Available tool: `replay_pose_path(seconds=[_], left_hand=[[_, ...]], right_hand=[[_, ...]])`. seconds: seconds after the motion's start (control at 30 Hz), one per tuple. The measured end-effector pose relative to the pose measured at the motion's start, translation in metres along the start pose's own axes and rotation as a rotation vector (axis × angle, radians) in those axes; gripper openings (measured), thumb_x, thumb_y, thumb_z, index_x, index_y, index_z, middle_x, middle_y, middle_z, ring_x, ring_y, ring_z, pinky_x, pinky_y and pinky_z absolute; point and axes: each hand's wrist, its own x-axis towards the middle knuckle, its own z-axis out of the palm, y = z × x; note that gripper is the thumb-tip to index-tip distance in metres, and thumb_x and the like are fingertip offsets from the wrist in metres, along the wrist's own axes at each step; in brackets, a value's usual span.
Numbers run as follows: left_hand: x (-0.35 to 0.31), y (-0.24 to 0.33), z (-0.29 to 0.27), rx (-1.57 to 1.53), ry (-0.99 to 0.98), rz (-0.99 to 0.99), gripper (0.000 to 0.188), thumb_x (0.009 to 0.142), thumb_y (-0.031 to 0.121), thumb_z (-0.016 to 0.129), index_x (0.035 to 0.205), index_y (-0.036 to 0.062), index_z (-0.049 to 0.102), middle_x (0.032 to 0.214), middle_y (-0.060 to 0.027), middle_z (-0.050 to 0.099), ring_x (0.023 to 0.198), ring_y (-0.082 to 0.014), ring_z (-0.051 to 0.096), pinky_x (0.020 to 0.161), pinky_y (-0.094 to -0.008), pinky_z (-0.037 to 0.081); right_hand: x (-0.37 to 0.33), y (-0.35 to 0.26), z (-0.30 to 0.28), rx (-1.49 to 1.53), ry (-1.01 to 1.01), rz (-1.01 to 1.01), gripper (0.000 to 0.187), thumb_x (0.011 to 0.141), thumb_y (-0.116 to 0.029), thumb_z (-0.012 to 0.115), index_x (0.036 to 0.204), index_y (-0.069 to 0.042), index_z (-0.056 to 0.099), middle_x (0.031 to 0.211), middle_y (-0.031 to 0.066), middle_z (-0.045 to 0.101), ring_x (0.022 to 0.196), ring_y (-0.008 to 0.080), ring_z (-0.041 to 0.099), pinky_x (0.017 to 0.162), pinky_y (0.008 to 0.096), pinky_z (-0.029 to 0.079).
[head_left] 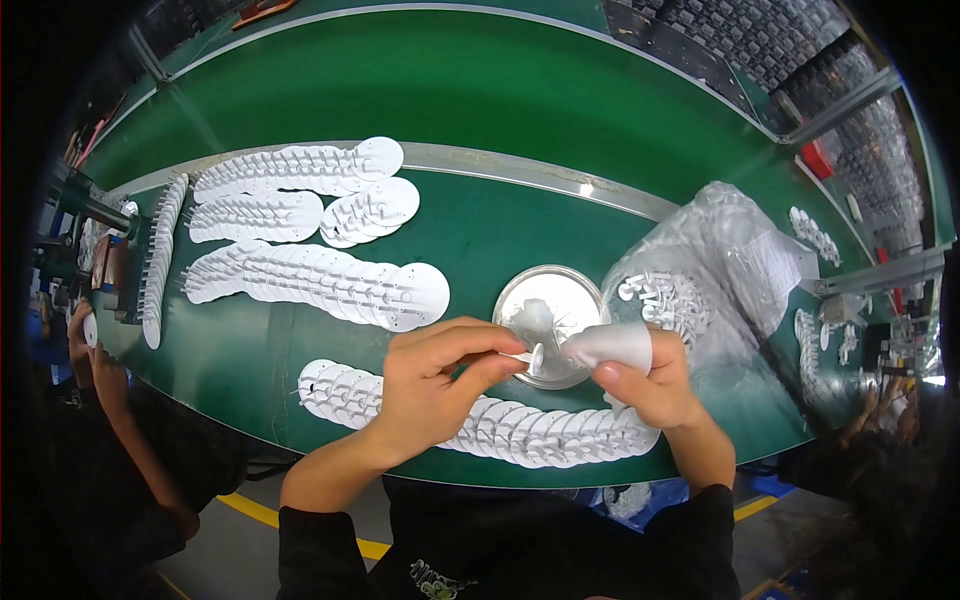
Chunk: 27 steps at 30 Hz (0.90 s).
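My left hand [432, 382] pinches a small white plastic piece with a round flange [537, 358] between thumb and index finger. Close by on the right, my right hand [665, 390] is curled, its thumb pressed against a smooth white tapered sleeve [618, 346]. Whether that sleeve is worn on a finger or only held, I cannot tell. Its narrow end points at the small piece, with a slight gap between. Behind and below both hands stands a round metal dish [572, 285] holding a pale translucent lump [534, 318].
Overlapping white discs lie in a near row [545, 435], a middle row [330, 283] and far rows [290, 168]. A clear plastic bag [730, 230] holds small white parts [672, 305] at right. A metal rail [530, 185] edges the green table. Another person's arm [130, 430] shows at left.
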Motion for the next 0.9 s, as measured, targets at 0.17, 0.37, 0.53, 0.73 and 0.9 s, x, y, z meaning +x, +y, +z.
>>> replay_pose_path(seconds=[0.17,0.37,0.53,0.73,0.9], left_hand=[[-0.004,-0.002,0.008,-0.167,-0.009,-0.120,0.012,0.085,-0.004,0.062,0.096,-0.0059,0.066,0.083,-0.0116,0.068,0.070,-0.0137,0.066,0.060,-0.0218,0.054],[-0.005,-0.004,0.012,-0.190,0.028,-0.265,0.011,0.088,-0.003,0.060,0.097,-0.0066,0.065,0.083,-0.0117,0.067,0.069,-0.0130,0.065,0.059,-0.0222,0.053],[-0.008,-0.005,0.011,-0.314,0.052,-0.297,0.012,0.091,0.000,0.058,0.098,-0.0067,0.064,0.082,-0.0109,0.066,0.066,-0.0120,0.062,0.058,-0.0227,0.052],[-0.006,-0.010,0.002,-0.397,-0.016,-0.363,0.015,0.092,0.002,0.057,0.102,-0.0077,0.063,0.081,-0.0104,0.065,0.062,-0.0111,0.058,0.056,-0.0228,0.049],[-0.008,-0.009,0.006,-0.381,-0.039,-0.336,0.015,0.092,0.002,0.058,0.102,-0.0076,0.063,0.081,-0.0104,0.065,0.061,-0.0106,0.057,0.055,-0.0225,0.048]], right_hand=[[0.006,-0.003,0.007,-0.140,0.010,-0.179,0.024,0.090,-0.004,0.057,0.112,0.001,0.065,0.087,0.0081,0.068,0.073,0.0129,0.062,0.065,0.0243,0.047],[0.013,0.010,0.009,-0.523,0.050,-0.450,0.034,0.075,-0.001,0.065,0.109,0.000,0.065,0.077,0.0063,0.060,0.065,0.0175,0.059,0.055,0.0280,0.048],[0.015,0.004,0.015,-1.042,0.083,-0.699,0.048,0.056,-0.004,0.068,0.104,-0.001,0.066,0.067,0.0011,0.048,0.056,0.0154,0.049,0.042,0.0283,0.042],[0.013,0.015,0.009,-1.051,0.065,-0.765,0.050,0.055,-0.005,0.067,0.105,-0.001,0.067,0.067,0.0004,0.046,0.057,0.0143,0.049,0.040,0.0264,0.040],[0.015,0.012,0.014,-0.883,0.118,-0.682,0.050,0.056,-0.002,0.066,0.107,0.001,0.066,0.067,0.0014,0.046,0.058,0.0154,0.049,0.040,0.0267,0.040]])
